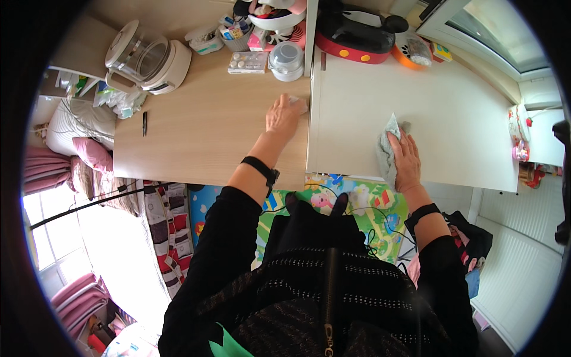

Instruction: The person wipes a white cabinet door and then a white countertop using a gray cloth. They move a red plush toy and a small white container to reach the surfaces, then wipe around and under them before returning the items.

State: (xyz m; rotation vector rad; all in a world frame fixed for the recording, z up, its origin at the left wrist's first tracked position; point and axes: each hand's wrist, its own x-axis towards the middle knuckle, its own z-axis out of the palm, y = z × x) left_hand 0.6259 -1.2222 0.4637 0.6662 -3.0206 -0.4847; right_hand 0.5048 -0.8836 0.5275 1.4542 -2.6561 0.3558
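Note:
My left hand (283,117) is over the wood-grain desktop (214,134), near its right edge. Its fingers curl onto a small translucent white item (299,105); whether that is plastic or tissue, I cannot tell. On the white tabletop (450,120) to the right, my right hand (407,160) grips a pale grey-green cloth (386,154). The cloth is bunched, with one corner pointing up, and it lies close to the tabletop's front edge. Part of it is hidden under my fingers.
A glass kettle (151,58) on a cream base, a black pen (144,123), a pill-type box (248,63) and a lidded clear container (286,61) stand on the desktop. A black-and-red mouse-eared appliance (354,35) and an orange bowl (411,51) stand at the white tabletop's back.

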